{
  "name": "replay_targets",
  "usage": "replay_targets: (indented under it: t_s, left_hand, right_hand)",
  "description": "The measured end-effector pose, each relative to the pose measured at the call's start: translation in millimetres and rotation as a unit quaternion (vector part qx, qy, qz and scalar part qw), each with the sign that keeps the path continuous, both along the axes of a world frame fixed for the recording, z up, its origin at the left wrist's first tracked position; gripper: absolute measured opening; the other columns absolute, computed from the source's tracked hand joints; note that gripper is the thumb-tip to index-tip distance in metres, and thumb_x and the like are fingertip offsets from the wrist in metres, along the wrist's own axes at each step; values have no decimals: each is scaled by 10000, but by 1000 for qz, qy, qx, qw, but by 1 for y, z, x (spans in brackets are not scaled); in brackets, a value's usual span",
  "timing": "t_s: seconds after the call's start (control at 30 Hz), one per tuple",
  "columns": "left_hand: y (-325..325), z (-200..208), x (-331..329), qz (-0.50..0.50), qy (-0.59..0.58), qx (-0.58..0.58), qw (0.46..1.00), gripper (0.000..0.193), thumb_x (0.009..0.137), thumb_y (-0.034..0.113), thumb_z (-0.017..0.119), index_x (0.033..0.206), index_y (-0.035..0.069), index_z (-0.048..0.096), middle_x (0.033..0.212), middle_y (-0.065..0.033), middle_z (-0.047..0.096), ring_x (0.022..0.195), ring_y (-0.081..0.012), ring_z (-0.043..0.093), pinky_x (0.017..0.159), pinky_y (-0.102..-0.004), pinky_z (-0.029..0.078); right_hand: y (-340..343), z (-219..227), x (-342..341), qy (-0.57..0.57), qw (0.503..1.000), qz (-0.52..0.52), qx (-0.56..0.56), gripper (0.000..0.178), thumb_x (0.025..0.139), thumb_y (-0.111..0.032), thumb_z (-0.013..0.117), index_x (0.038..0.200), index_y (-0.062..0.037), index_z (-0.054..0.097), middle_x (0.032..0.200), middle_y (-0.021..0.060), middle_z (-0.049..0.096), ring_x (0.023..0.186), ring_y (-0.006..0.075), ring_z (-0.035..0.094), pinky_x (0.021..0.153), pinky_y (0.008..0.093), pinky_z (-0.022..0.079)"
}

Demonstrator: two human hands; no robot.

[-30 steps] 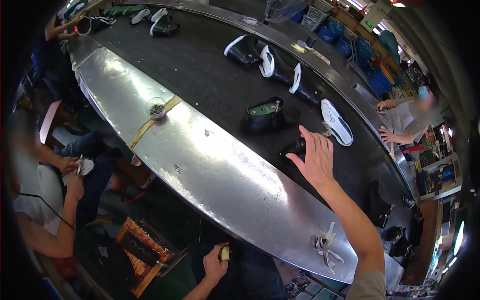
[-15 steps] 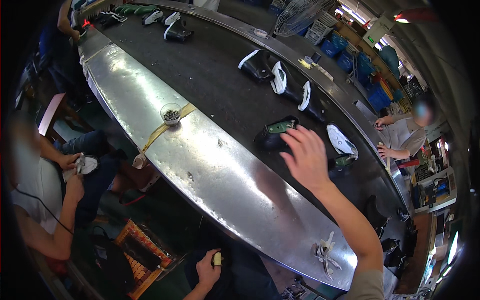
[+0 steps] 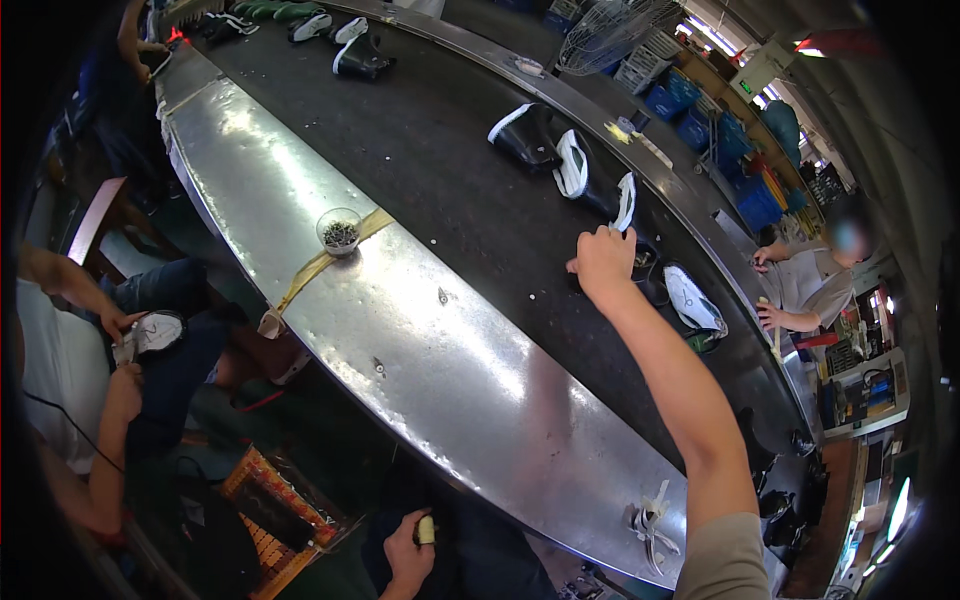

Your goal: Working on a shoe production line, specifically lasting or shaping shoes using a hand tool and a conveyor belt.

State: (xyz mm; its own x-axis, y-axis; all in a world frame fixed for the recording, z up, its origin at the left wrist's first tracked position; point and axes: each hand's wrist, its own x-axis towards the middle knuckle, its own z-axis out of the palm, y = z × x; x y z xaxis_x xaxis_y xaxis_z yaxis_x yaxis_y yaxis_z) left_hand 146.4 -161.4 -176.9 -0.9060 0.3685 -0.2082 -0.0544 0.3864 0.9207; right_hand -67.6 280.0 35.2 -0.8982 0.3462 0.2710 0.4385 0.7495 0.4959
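Observation:
My right hand (image 3: 605, 262) reaches far over the dark belt, fingers curled down on a black boot (image 3: 646, 262). My fist hides much of what it grips. Just past my knuckles stands the white sole edge of another boot (image 3: 625, 200). A boot with a white sole facing up (image 3: 692, 297) lies to the right of my hand. Low in the view, near my lap, my left hand (image 3: 408, 556) is closed round a short pale-yellow cylindrical piece (image 3: 427, 530); the rest of that piece is hidden.
A metal ledge (image 3: 420, 340) runs along the near side of the belt (image 3: 430, 180). On it are a clear cup of small metal bits (image 3: 340, 232) and some white scraps (image 3: 652, 522). More boots (image 3: 525, 137) stand farther along. Co-workers sit at left and right.
My right hand has gone from spread fingers above a boot with a green insert to a closed grip. That green part no longer shows. My left hand keeps its hold.

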Motion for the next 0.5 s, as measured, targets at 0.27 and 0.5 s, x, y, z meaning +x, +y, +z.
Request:
replay_targets:
  t_s: [0.27,0.5]
  left_hand:
    - [-16,-11,5,37,-55,41,997,280,927,-64,564,1186,-9,654,916,-125,736,818,-172,760,671,-273,615]
    - [-13,21,-10,22,-13,-37,999,322,947,51,567,1248,44,681,1029,-172,749,900,-301,755,824,-376,577]
  right_hand:
    - [52,5,-79,-53,989,12,-136,290,896,-313,746,980,-37,773,1002,168,753,983,349,728,819,484,575]
    - [117,-34,-114,-163,984,5,66,246,913,-144,684,1157,-128,713,1241,61,619,1178,254,629,842,389,576]
